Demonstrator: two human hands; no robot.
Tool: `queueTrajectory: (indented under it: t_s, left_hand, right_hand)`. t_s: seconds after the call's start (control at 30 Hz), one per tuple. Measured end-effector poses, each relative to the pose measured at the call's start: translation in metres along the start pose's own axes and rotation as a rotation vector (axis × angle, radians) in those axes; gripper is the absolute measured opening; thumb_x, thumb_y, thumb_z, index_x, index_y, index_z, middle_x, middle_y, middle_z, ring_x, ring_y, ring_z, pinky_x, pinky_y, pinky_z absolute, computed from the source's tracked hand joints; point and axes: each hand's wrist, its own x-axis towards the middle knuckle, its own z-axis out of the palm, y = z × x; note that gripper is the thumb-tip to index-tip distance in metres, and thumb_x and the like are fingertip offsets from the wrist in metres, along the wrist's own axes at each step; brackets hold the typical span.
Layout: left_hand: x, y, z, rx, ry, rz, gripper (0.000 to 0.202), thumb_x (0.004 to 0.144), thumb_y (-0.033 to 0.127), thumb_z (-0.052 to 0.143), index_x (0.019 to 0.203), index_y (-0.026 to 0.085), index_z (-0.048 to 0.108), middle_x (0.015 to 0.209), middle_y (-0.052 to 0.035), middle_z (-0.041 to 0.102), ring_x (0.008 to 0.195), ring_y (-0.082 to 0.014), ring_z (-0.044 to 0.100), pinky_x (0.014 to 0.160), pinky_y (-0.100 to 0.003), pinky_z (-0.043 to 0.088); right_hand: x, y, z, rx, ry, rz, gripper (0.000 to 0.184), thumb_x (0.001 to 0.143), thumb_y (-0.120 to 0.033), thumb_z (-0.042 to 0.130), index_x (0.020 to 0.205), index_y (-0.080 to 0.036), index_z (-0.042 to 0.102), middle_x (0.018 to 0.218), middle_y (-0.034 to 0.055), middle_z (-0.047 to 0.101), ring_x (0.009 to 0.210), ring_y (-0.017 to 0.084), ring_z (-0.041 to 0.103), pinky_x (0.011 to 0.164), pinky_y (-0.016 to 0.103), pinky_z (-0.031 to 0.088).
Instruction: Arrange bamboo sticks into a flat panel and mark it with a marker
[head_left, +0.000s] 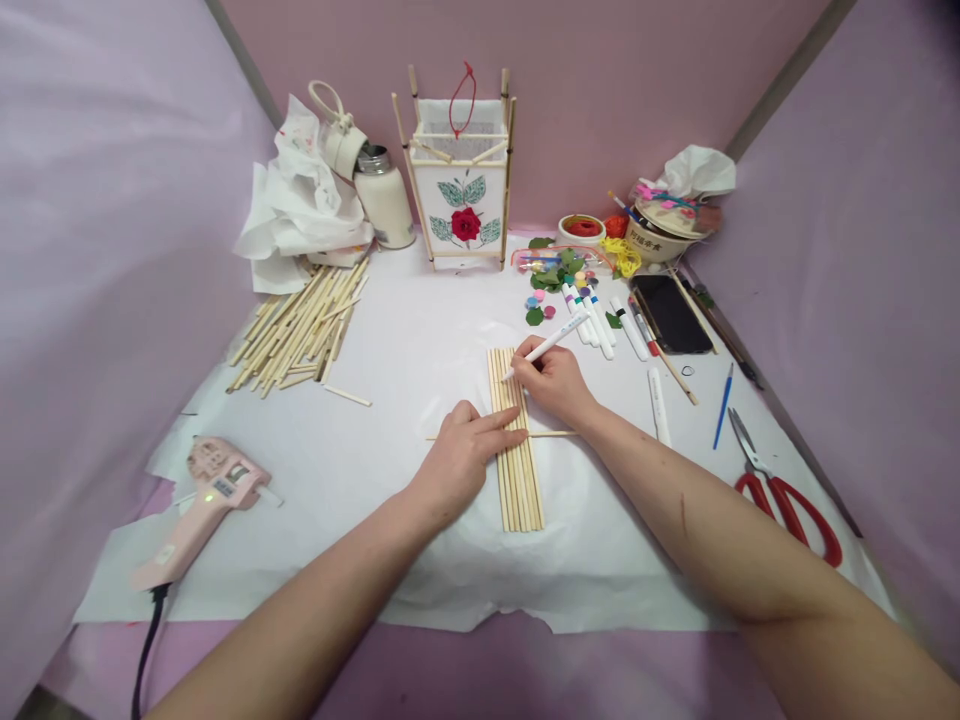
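Several thin wooden sticks (521,490) lie side by side lengthwise on the white paper in front of me. A single thin stick (553,434) crosses them sideways, its ends showing on both sides. My left hand (469,455) presses on the row with two fingers stretched over it near the cross stick; its other fingers are partly hidden. Gripped in my right hand (553,378) is a white marker pen (555,338), slanted down with its tip at the upper left part of the row.
A pile of sticks (300,330) and a pink glue gun (206,510) are on the left. At the back stands a stick-framed lantern (461,190) beside an uncapped bottle (384,195). On the right are several markers (596,315), a phone (671,313) and red-handled scissors (784,500).
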Motion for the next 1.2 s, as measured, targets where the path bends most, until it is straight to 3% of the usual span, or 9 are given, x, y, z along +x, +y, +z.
queueTrajectory:
  t_s: [0.3, 0.43, 0.53, 0.67, 0.77, 0.9, 1.0, 1.2]
  left_hand:
    - [0.002, 0.004, -0.002, 0.012, -0.039, -0.022, 0.050, 0.090, 0.008, 0.033, 0.117, 0.030, 0.068, 0.137, 0.0001, 0.052, 0.085, -0.0196, 0.040, 0.082, -0.039, 0.044]
    - [0.002, 0.002, 0.000, 0.011, 0.007, 0.013, 0.045, 0.093, 0.013, 0.034, 0.113, 0.030, 0.070, 0.130, -0.0024, 0.057, 0.085, -0.0203, 0.040, 0.080, -0.040, 0.044]
    - [0.001, 0.000, 0.003, 0.020, 0.049, 0.051, 0.044, 0.093, 0.014, 0.035, 0.112, 0.030, 0.071, 0.128, -0.0031, 0.059, 0.083, -0.0203, 0.041, 0.079, -0.040, 0.044]
    - [0.000, -0.001, 0.005, 0.020, 0.072, 0.069, 0.041, 0.093, 0.014, 0.038, 0.112, 0.030, 0.070, 0.126, -0.0048, 0.059, 0.086, -0.0205, 0.044, 0.080, -0.040, 0.044]
    - [-0.001, -0.001, 0.006, 0.014, 0.073, 0.070, 0.041, 0.092, 0.011, 0.039, 0.112, 0.029, 0.070, 0.126, -0.0044, 0.058, 0.089, -0.0210, 0.045, 0.082, -0.040, 0.044]
    - [-0.001, -0.002, 0.007, 0.020, 0.062, 0.063, 0.043, 0.091, 0.008, 0.039, 0.111, 0.028, 0.071, 0.126, -0.0042, 0.058, 0.089, -0.0210, 0.045, 0.083, -0.041, 0.044]
    - [-0.001, -0.002, 0.007, 0.025, 0.063, 0.066, 0.042, 0.092, 0.011, 0.038, 0.111, 0.028, 0.071, 0.125, -0.0045, 0.057, 0.090, -0.0210, 0.044, 0.084, -0.042, 0.044]
    - [-0.002, -0.002, 0.008, 0.018, 0.088, 0.086, 0.041, 0.094, 0.015, 0.035, 0.110, 0.028, 0.071, 0.114, -0.0071, 0.058, 0.091, -0.0215, 0.044, 0.084, -0.042, 0.044]
  right_hand:
    - [0.002, 0.006, -0.002, 0.039, 0.040, -0.055, 0.012, 0.081, -0.023, 0.053, 0.069, -0.019, 0.052, 0.056, -0.0046, 0.048, 0.052, 0.010, 0.045, 0.051, 0.024, 0.036]
    - [-0.002, -0.014, -0.014, 0.020, 0.061, -0.106, 0.015, 0.086, -0.027, 0.053, 0.073, -0.019, 0.054, 0.061, -0.0034, 0.051, 0.058, 0.010, 0.049, 0.056, 0.024, 0.040]
    - [-0.020, -0.040, -0.028, -0.039, -0.008, -0.161, 0.016, 0.091, -0.034, 0.051, 0.089, -0.020, 0.058, 0.072, -0.0017, 0.058, 0.064, 0.010, 0.055, 0.061, 0.024, 0.045]
    - [-0.073, -0.061, -0.038, -0.215, -0.069, -0.173, 0.020, 0.095, -0.030, 0.045, 0.107, -0.023, 0.060, 0.082, 0.0007, 0.066, 0.068, 0.012, 0.061, 0.066, 0.027, 0.050]
    - [-0.122, -0.057, -0.035, -0.371, -0.063, -0.246, 0.018, 0.092, -0.023, 0.053, 0.108, -0.024, 0.061, 0.092, 0.0039, 0.068, 0.082, 0.017, 0.064, 0.075, 0.032, 0.052]
    - [-0.164, -0.043, -0.028, -0.523, -0.053, -0.362, 0.054, 0.080, -0.029, 0.070, 0.129, -0.025, 0.048, 0.121, 0.0119, 0.062, 0.109, 0.028, 0.058, 0.091, 0.049, 0.049]
    - [-0.166, -0.037, -0.031, -0.551, 0.015, -0.379, 0.061, 0.081, -0.025, 0.069, 0.136, -0.026, 0.043, 0.130, 0.0122, 0.058, 0.117, 0.029, 0.054, 0.096, 0.051, 0.045]
    - [-0.147, -0.024, -0.043, -0.511, 0.206, -0.227, 0.038, 0.088, -0.024, 0.060, 0.125, -0.028, 0.055, 0.118, 0.0074, 0.065, 0.107, 0.025, 0.061, 0.091, 0.046, 0.050]
